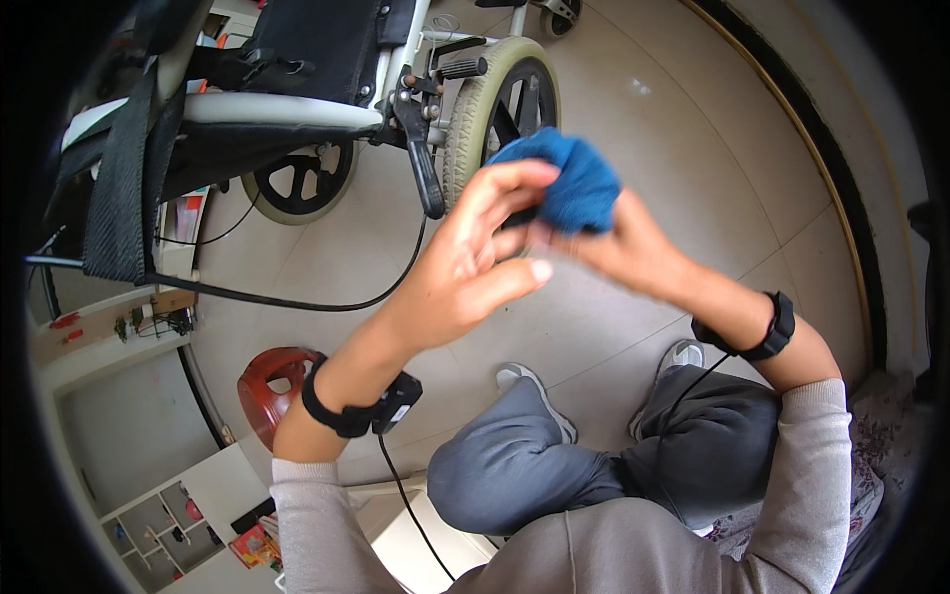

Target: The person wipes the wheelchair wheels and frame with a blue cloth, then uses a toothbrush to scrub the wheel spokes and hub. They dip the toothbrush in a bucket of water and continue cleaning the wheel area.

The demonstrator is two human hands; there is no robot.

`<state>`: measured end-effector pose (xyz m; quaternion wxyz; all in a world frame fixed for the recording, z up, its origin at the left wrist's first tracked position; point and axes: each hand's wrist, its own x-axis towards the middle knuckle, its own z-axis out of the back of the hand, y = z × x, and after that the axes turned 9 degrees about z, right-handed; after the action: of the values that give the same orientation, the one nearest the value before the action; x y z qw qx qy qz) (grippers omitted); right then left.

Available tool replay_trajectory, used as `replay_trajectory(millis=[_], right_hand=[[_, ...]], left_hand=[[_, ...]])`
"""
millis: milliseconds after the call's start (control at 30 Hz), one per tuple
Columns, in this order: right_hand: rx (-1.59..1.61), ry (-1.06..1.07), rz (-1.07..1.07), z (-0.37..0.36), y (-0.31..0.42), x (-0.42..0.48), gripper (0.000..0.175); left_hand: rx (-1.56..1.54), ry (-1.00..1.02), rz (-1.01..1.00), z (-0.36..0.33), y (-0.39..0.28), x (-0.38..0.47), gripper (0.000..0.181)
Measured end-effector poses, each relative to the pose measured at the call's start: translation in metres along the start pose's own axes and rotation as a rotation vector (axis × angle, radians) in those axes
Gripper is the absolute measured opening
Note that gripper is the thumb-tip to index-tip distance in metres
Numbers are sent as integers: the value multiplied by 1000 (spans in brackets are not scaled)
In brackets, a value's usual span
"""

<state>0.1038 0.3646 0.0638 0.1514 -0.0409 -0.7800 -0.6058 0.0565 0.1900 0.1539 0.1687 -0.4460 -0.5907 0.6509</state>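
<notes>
A blue cloth (582,182) is bunched up in my right hand (631,241), which grips it from the right; motion blurs its fingers. My left hand (475,260) is beside the cloth with thumb and fingers spread. Its index fingertip overlaps the cloth's near side, and whether it touches is unclear. Beyond both hands stands a wheelchair with a white frame (282,110), its pale-tyred wheel (464,126) partly behind the cloth. A black brake lever (421,156) hangs beside that wheel. Each wrist wears a black strap, the left one bearing a small box (397,401).
A black cable (334,306) loops from the wheelchair's webbing strap (122,185) toward the brake lever. A red plastic stool (271,393) stands left on the tiled floor (594,327). White shelving (163,520) lines the left side. A dark, gold-edged border (824,156) curves along the right.
</notes>
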Motion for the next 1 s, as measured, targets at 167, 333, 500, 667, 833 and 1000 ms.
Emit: replay_trajectory(millis=[167, 333, 500, 667, 833, 1000], right_hand=[[-115, -350, -128, 38, -35, 24, 24], [-381, -238, -240, 38, -88, 23, 31], [-816, -232, 126, 19, -126, 28, 27], [-1205, 53, 353, 16, -141, 32, 36], [-1305, 151, 301, 18, -138, 45, 31], [-1423, 286, 223, 14, -135, 46, 35]], left_hand=[[665, -351, -238, 3, 21, 11, 45], [1212, -582, -366, 18, 68, -21, 22], [1125, -742, -260, 28, 104, -44, 16], [872, -801, 49, 34, 122, -46, 38], [828, -868, -74, 42, 127, -30, 56], [735, -793, 55, 45, 128, -17, 47]])
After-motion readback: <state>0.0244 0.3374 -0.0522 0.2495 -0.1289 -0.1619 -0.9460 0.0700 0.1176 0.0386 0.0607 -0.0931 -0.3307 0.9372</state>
